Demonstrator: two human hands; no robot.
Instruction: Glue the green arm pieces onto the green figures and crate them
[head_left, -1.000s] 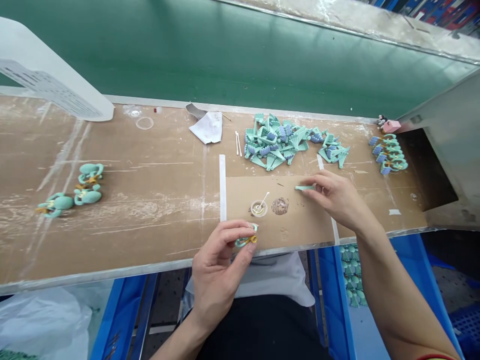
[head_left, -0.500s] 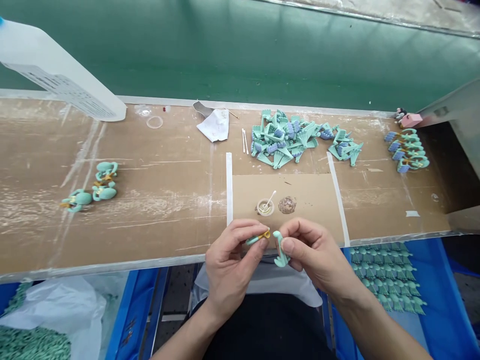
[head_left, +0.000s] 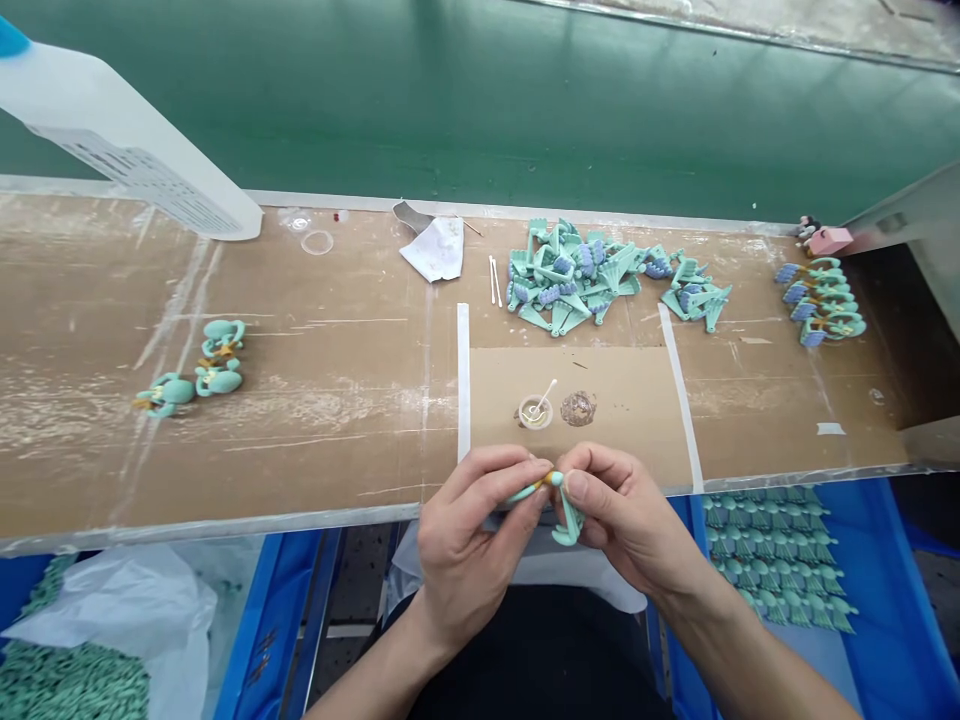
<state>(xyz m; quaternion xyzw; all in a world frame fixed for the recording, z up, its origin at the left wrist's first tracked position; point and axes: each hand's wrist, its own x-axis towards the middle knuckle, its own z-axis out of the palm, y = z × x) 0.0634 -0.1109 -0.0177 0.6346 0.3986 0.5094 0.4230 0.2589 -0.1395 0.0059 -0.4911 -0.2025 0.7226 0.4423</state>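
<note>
My left hand (head_left: 480, 545) pinches a small teal and orange plastic figure part (head_left: 529, 490), mostly covered by the fingers. In my right hand (head_left: 626, 510) is a teal curved plastic piece (head_left: 569, 522), held between thumb and fingers with its hooked end hanging down. The rounded top of that piece touches the orange end of the other part. Just beyond my hands stands a little round cup (head_left: 535, 413) with a cotton swab (head_left: 545, 395) leaning in it. A brown stain (head_left: 578, 408) marks the cardboard beside the cup.
A heap of teal and purple parts (head_left: 574, 275) lies at the back. Joined pieces sit at left (head_left: 221, 378) and in a row at right (head_left: 823, 303). A white bottle (head_left: 161, 150) stands back left. Blue bins (head_left: 874, 590) with teal parts flank my lap.
My hands have come closer together. The teal piece's top, apart from the orange end before, now meets it. The whole view has shifted slightly.
</note>
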